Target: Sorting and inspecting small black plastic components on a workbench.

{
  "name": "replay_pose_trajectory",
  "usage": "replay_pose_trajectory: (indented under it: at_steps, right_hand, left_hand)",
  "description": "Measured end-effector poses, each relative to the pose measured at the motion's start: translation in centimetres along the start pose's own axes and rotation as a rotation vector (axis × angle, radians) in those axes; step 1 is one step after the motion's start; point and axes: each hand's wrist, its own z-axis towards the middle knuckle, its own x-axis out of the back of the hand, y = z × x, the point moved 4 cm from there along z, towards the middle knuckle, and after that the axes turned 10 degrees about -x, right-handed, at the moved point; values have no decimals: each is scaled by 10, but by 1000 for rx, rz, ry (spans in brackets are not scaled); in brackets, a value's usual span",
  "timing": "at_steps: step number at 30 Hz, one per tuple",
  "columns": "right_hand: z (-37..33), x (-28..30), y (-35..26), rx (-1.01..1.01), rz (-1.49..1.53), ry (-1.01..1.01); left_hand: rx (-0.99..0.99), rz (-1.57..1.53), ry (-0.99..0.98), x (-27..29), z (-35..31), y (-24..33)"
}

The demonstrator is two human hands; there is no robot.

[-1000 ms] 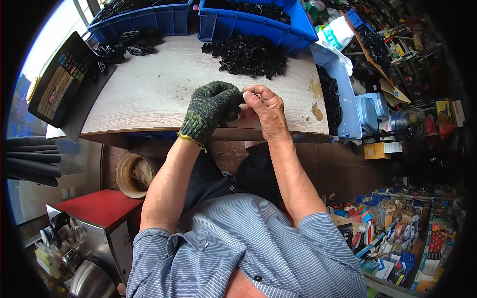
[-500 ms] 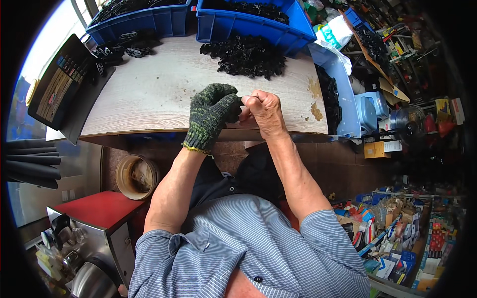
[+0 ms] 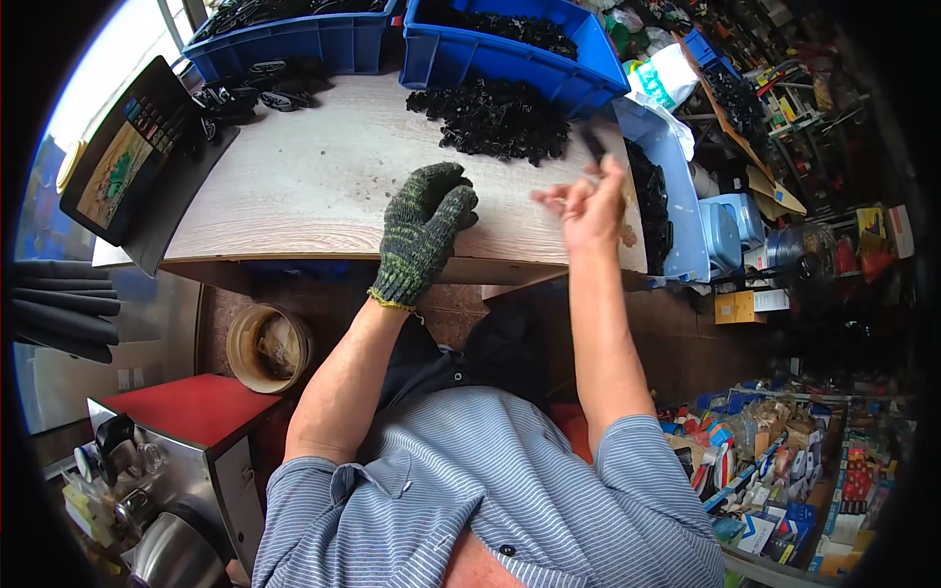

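Note:
My left hand (image 3: 427,223) wears a dark green knitted glove and hovers over the front edge of the table. Its fingers are curled closed, and anything inside them is hidden. Bare and slightly blurred, my right hand (image 3: 591,214) is raised over the table's right part. At its fingertips is a small elongated black piece (image 3: 594,146), smeared by motion, which it seems to pinch. Beyond both hands lies a heap of small black plastic parts (image 3: 500,120), in front of a blue crate (image 3: 500,61) holding more black parts.
Another blue crate (image 3: 294,46) stands at the far left, with black parts (image 3: 265,88) before it. A tablet (image 3: 123,157) leans at the table's left. A light blue bin (image 3: 689,235) with black pieces adjoins the right edge. A round bucket (image 3: 235,348) sits below.
My right hand has parted from the left and moved right, with the black piece now showing at its fingertips. The gloved left hand stays nearly in place. The tablet's picture has changed.

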Motion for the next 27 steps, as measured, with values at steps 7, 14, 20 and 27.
replay_pose_trajectory:
  at_steps: [7, 14, 20, 27]
  right_hand:
    - [17, 21, -14, 10, -260, 194]
    - [37, -7, 1, -58, -747, 55]
    - [37, -24, 2, 84, -1043, 181]
    - [34, -34, 2, 143, -1146, 181]
  left_hand:
    - [10, -10, -104, -3, 3, -4]
    - [-13, 42, -118, -5, 1, -6]
    - [-93, 107, -120, -6, -1, -5]
    - [-201, 251, -176, 0, 0, -10]
